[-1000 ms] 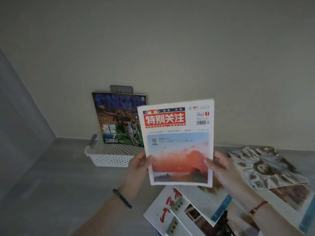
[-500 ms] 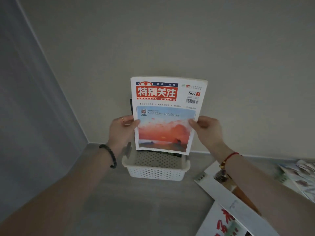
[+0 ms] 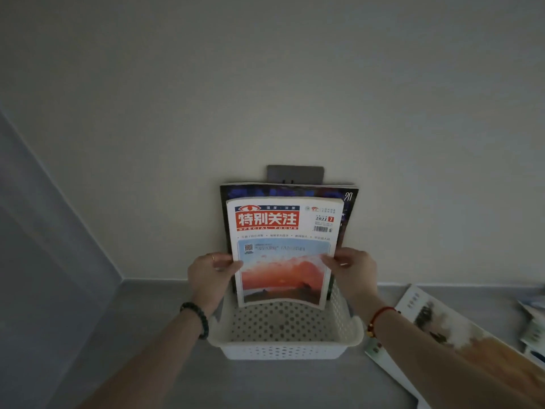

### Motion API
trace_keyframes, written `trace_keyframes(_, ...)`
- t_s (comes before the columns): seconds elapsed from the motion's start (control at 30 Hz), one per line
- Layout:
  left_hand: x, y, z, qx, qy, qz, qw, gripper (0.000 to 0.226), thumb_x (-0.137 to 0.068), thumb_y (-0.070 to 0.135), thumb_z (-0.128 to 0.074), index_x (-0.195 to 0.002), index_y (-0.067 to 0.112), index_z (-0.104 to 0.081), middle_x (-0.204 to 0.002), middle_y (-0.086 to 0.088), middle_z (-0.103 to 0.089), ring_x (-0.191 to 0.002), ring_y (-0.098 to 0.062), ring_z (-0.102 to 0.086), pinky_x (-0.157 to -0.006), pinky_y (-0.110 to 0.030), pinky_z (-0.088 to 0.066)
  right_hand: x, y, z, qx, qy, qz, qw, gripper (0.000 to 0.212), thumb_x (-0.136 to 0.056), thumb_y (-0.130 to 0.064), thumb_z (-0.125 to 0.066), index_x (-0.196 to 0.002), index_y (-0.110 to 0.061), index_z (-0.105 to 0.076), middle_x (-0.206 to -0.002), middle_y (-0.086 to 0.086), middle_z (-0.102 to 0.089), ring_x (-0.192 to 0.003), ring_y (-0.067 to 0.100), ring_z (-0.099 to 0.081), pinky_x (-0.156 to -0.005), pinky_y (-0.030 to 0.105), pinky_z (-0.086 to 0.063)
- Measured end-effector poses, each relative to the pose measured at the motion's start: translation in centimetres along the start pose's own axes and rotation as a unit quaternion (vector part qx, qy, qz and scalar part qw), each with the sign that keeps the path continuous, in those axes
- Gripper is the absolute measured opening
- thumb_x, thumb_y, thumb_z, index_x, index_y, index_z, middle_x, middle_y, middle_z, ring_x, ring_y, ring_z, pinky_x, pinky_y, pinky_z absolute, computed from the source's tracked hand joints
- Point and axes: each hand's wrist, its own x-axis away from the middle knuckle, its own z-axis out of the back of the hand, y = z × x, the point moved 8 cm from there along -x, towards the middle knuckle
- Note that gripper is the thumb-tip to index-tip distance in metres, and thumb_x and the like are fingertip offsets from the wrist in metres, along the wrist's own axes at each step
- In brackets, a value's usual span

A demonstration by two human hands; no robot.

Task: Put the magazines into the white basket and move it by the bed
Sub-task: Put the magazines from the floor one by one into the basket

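Hands point(image 3: 210, 276) point(image 3: 352, 271) on upright, bowed red-titled magazine point(image 3: 283, 255)

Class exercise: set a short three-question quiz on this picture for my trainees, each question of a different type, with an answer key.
1. True or false: the red-titled magazine is held upside down.
2. Multiple choice: what stands against the wall behind it? A) a dark magazine B) a pillow C) a lamp
3. Short answer: which hands grip the red-titled magazine, and over what container?
Key: 1 false, its title is at the top. 2 A. 3 The left hand and right hand, one on each side edge, over the white basket.
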Motion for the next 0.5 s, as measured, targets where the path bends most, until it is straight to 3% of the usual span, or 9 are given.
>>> trace_keyframes(0.17,-0.8,-0.7,0.2,-0.004,0.018,0.01,1.0,0.01,-0.069,0.02,-0.076,-0.071,0.015,-0.068,-0.071,0.007,-0.063,-0.069,0.004,-0.055,-0.057,-0.011,-0.036,-0.7,0.9,-0.1,-0.013,0.033,-0.017,0.999,0.016,-0.072,-0.023,-0.073,-0.083,-0.012,-0.07,-0.07,-0.007,-0.061,-0.062,-0.001,-0.054,-0.056,0.008,-0.036)
trace_keyframes(0.3,-0.5,-0.8,0.3,-0.015,0.027,0.011,0.999,0.013,-0.068,0.02,-0.076,-0.073,0.014,-0.066,-0.071,0.008,-0.062,-0.067,0.005,-0.054,-0.054,-0.009,-0.035,-0.6,1.3,0.1,-0.011,0.013,-0.022,1.0,0.015,-0.075,-0.016,-0.069,-0.09,-0.014,-0.069,-0.075,-0.008,-0.062,-0.063,-0.005,-0.053,-0.053,0.001,-0.034)
trace_keyframes(0.5,1.9,0.2,1.3,-0.029,0.041,0.003,0.999,0.016,-0.07,0.025,-0.075,-0.076,0.017,-0.062,-0.082,0.003,-0.063,-0.074,-0.008,-0.055,-0.069,-0.021,-0.042,0.9,2.4,5.2,0.004,-0.005,-0.009,1.0,0.016,-0.077,-0.008,-0.065,-0.09,-0.017,-0.068,-0.078,-0.007,-0.063,-0.068,0.003,-0.058,-0.062,0.005,-0.039)
